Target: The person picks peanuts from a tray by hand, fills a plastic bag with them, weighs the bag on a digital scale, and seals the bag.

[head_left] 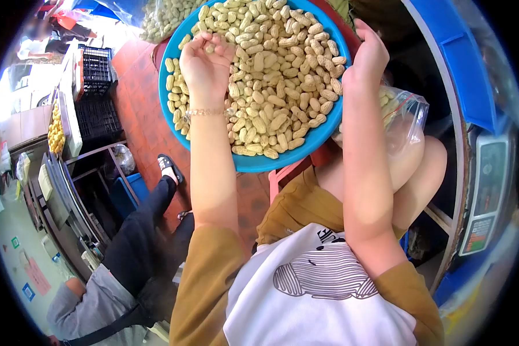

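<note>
A round blue basin [254,163] is heaped with unshelled peanuts [271,86]. Over its left part lies my left hand [207,60], palm up, with its fingers curled round what looks like a small pale peanut; a beaded bracelet circles that wrist. My right hand [368,55] is at the basin's right rim, seen from the side, fingers stretched upward and nothing visible in them. Part of its palm side is hidden.
A clear plastic bag [406,112] rests by my legs on the right. Another bag of peanuts [170,20] is behind the basin. Black crates [96,69] stand left. A seated person [104,294] is at lower left, and a scale [483,190] at far right.
</note>
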A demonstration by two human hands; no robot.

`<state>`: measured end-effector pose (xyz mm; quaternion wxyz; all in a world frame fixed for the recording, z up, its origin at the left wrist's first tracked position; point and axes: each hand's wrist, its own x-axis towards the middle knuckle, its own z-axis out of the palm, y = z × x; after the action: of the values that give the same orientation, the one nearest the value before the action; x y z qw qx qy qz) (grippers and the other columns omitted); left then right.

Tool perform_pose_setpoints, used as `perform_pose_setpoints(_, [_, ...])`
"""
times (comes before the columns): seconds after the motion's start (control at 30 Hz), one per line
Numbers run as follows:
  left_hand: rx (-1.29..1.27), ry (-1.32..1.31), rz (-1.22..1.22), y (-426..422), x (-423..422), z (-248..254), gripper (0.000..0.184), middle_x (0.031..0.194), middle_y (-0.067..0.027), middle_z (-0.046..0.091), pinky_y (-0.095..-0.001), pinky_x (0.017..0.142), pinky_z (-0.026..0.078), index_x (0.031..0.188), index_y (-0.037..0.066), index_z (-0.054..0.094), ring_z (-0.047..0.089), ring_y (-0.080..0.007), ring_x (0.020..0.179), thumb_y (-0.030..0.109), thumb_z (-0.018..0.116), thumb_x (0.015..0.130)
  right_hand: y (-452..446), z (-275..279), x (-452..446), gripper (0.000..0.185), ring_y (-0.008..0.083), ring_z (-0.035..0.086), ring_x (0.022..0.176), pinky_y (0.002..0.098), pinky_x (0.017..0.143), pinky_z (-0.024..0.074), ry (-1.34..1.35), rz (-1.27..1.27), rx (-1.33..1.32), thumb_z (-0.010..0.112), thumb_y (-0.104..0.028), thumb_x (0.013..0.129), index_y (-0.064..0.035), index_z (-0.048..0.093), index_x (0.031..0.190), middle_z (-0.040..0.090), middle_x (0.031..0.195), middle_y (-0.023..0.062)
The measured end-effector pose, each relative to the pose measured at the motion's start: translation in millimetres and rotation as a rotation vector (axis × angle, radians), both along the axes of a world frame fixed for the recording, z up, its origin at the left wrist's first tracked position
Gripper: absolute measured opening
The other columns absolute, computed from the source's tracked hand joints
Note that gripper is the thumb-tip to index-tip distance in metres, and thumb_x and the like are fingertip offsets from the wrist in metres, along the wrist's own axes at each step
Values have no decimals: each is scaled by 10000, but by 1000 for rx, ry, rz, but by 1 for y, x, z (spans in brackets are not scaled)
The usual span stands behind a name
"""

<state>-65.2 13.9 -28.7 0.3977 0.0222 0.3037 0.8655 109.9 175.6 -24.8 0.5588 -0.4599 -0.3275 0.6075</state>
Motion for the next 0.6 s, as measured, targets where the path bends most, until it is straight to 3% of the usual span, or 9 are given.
perform_pose_setpoints(0.07, [-4,-77,46,-2,-3,-4,97,795,-65,506,-309,638,392,881,22,492,425,-163,650,97,430,886,-1,-4,0,220,205,619,935,288,864,470,-183,104,81,536,-40,815,44,694,942,668,1033,139])
perform_pose_setpoints(0.17, [-9,-84,61,-8,-6,-8,101,783,-59,496,-303,630,389,884,19,493,430,-161,653,92,424,893,-6,-5,-2,246,303,524,996,389,921,405,-289,202,80,593,-115,807,-3,670,1012,566,1149,198])
perform_pose_setpoints(0.23, [9,-102,78,-9,-10,-12,110,775,-55,492,-296,613,387,888,13,496,422,-157,642,91,420,903,-1,-11,-4,257,154,604,849,256,729,498,-330,216,89,582,-169,850,-78,663,1076,637,1058,121])
perform_pose_setpoints(0.27, [-6,-107,105,-8,-11,-14,113,773,-55,492,-296,608,387,886,12,496,421,-157,641,92,418,905,1,-13,-4,258,166,600,906,287,754,495,-295,238,24,588,-159,841,-61,651,1071,653,966,93])
perform_pose_setpoints(0.37, [-14,-132,146,-9,-13,-12,119,762,-62,492,-298,595,390,869,11,492,423,-165,639,99,420,907,-8,-4,-10,245,165,603,849,265,717,482,-558,213,90,593,-182,846,-66,663,1050,650,980,110])
perform_pose_setpoints(0.4, [-12,-135,156,-9,-13,-12,118,760,-63,491,-299,594,390,867,12,491,424,-168,639,99,421,905,-10,-4,-10,283,214,576,955,309,829,450,-640,247,207,599,-201,837,-77,632,1089,622,1091,119])
perform_pose_setpoints(0.5, [-2,-118,181,-10,-14,-13,118,760,-68,492,-302,592,390,866,10,487,423,-178,639,98,417,899,-28,-2,-10,335,279,494,1102,386,968,364,-1155,165,489,604,-198,824,-84,582,1139,575,1200,113])
perform_pose_setpoints(0.53, [2,-108,191,-11,-14,-13,118,761,-70,492,-303,592,390,867,9,486,423,-182,639,98,414,897,-31,-1,-12,366,326,409,1182,447,1016,294,-1105,166,526,623,-190,805,-92,546,1150,547,1208,92])
perform_pose_setpoints(0.6, [3,-103,199,-13,-12,-10,112,734,-64,486,-299,594,388,847,20,477,418,-176,629,102,416,893,-42,8,-12,339,334,433,1147,451,989,319,-1029,198,703,628,-179,807,-92,553,1126,545,1170,102])
